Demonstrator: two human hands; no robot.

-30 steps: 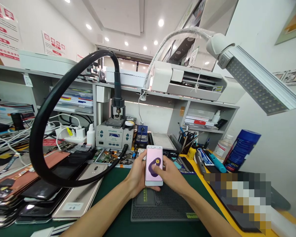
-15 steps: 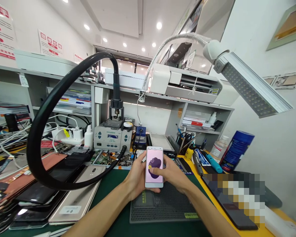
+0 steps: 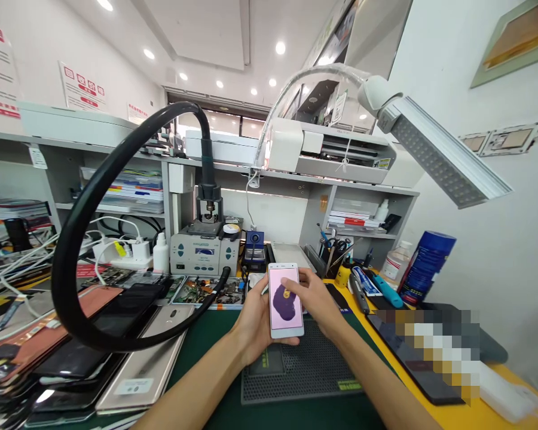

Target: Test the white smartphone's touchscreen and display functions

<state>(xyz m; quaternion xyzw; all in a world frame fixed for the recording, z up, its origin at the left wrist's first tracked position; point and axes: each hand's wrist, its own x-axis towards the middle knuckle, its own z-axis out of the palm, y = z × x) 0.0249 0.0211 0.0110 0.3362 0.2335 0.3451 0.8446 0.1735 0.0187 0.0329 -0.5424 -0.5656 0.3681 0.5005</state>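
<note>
A white smartphone (image 3: 287,331) stands tilted toward me over the work mat, its screen lit pink with a dark purple painted patch and a small yellow icon. Wrapped round its left edge and back is my left hand (image 3: 255,316), with fingertips showing below the bottom edge. My right hand (image 3: 316,297) grips the upper right edge, the fingers partly hidden behind the phone. Its thumb rests on the upper middle of the screen, beside the yellow icon. Below the phone lies a dark perforated mat (image 3: 314,370) on the green work surface (image 3: 215,394).
Stacked phones and tablets (image 3: 138,370) fill the left side. A thick black hose (image 3: 58,269) loops from the grey soldering station (image 3: 204,251). Behind the phone sits a tray of small parts (image 3: 210,291). Bottles, tools and a dark phone (image 3: 412,358) line the right; a lamp (image 3: 448,149) hangs above.
The right thumb has slid up the screen, and the yellow icon is now higher. The purple patch has changed shape. The phone sits slightly further right in view.
</note>
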